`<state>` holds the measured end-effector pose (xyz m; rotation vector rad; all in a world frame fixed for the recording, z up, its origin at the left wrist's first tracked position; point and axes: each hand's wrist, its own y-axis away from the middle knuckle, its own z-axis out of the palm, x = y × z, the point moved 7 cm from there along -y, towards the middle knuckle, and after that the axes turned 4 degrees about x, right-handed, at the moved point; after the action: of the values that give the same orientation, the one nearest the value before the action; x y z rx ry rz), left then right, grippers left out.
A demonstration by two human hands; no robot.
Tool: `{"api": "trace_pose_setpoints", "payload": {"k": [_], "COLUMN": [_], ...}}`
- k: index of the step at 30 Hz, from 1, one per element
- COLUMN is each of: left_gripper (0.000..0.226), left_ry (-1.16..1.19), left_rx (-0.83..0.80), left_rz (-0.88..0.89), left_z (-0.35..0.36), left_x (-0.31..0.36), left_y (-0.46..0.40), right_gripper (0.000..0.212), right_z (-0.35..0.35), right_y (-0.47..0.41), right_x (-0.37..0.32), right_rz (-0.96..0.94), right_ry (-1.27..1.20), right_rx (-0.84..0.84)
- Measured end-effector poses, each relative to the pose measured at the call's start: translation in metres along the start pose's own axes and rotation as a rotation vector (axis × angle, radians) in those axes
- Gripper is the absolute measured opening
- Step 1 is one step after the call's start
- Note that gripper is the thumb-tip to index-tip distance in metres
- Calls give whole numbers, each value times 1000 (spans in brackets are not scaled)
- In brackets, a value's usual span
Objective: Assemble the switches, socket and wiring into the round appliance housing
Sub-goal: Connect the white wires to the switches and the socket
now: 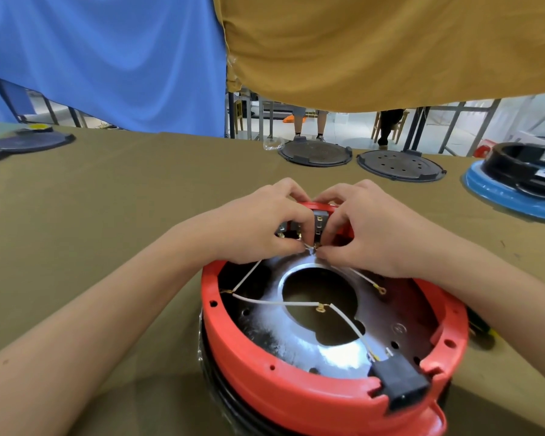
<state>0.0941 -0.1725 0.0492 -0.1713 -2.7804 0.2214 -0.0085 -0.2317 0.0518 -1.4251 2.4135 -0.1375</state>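
Note:
The round red housing (296, 391) lies upside down on the table in front of me, its shiny metal plate (299, 341) showing inside. A black socket (401, 387) sits in a notch at the near right rim. White wires (274, 303) with brass ring terminals cross the plate. At the far rim stand grey switches (319, 223) with metal tabs. My left hand (258, 221) pinches a white wire end at the foot of the switches. My right hand (362, 228) pinches the wire terminal from the other side, fingertips nearly meeting the left ones. Fingers hide most of the switches.
Two dark round lids (315, 153) (400, 166) lie at the table's far edge. A black ring on a blue base (523, 180) stands far right, another dark lid (22, 143) far left. A black and yellow tool (482, 325) lies right of the housing. Blue and ochre cloths hang behind.

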Motion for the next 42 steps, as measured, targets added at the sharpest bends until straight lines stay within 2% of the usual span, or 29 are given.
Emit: {"api": "trace_pose_setpoints", "payload": {"k": [5,20,26,32,36,42], "left_gripper": [7,10,11,9,10,10], "left_ry": [8,1,-13,-31,-38,3], "left_rx": [3,16,16,19,19,22], "left_rz": [-7,-12,-1,1,-3,-1], "left_z": [0,-2,-2,-1,0,-1], "left_x": [-1,1,1,1,0,1], "left_y": [0,1,1,1,0,0], "right_gripper": [2,7,17,9,14,10], "right_z": [-2,-5,-7,-7,-3,-4], "right_y": [-2,-4,-4,-1,0,0], "right_x": [5,5,4,1,0,-1], "right_rz": [21,16,46,53,55,18], "right_ry": [-61,-24,-52,-71,-37,23], "right_rx": [-13,45,56,63,10,28]}}
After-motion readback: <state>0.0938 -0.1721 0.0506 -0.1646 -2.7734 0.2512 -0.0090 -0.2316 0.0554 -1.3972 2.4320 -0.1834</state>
